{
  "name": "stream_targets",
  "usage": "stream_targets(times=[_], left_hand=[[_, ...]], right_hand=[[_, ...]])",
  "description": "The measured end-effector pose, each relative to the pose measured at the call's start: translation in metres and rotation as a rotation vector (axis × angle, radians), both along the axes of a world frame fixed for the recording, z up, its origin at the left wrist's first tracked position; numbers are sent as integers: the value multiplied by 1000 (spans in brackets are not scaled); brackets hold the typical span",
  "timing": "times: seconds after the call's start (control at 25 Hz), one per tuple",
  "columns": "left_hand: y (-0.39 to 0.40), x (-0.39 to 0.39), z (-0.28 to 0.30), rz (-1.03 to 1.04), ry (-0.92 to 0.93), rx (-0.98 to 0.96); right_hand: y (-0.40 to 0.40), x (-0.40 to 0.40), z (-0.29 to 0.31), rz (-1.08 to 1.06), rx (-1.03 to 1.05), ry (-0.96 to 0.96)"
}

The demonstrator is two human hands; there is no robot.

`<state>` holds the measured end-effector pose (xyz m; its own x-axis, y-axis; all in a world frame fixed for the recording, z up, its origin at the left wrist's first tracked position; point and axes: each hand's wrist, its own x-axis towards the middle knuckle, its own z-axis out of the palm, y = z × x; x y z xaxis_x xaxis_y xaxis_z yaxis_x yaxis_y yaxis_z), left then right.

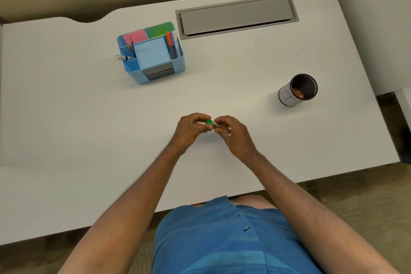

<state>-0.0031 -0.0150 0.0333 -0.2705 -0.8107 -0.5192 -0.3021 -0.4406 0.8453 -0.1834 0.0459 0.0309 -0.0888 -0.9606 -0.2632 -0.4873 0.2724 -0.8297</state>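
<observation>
Both hands meet over the middle of the white desk (89, 118), holding one small pencil sharpener (211, 123) with a green part and a clear shell that has brown shavings inside. My left hand (189, 129) pinches its green end with curled fingers. My right hand (233, 131) grips the clear end, where the shavings show. Most of the sharpener is hidden by the fingers.
A blue desk organiser (151, 55) with sticky notes, pencils, pens and a marker stands at the back left. A black-lined cup (298, 90) holding shavings stands to the right. A grey cable hatch (236, 15) lies at the back.
</observation>
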Motion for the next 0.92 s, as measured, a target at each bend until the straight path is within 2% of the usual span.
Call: stream_targets(times=[0.16, 0.56, 0.92], left_hand=[[5, -1, 8, 11, 60, 44], [7, -5, 27, -45, 68, 1], [10, -1, 31, -42, 55, -17]], right_hand=[[3, -2, 7, 55, -22, -18], [5, -9, 22, -36, 54, -158], [6, -8, 24, -20, 54, -150]])
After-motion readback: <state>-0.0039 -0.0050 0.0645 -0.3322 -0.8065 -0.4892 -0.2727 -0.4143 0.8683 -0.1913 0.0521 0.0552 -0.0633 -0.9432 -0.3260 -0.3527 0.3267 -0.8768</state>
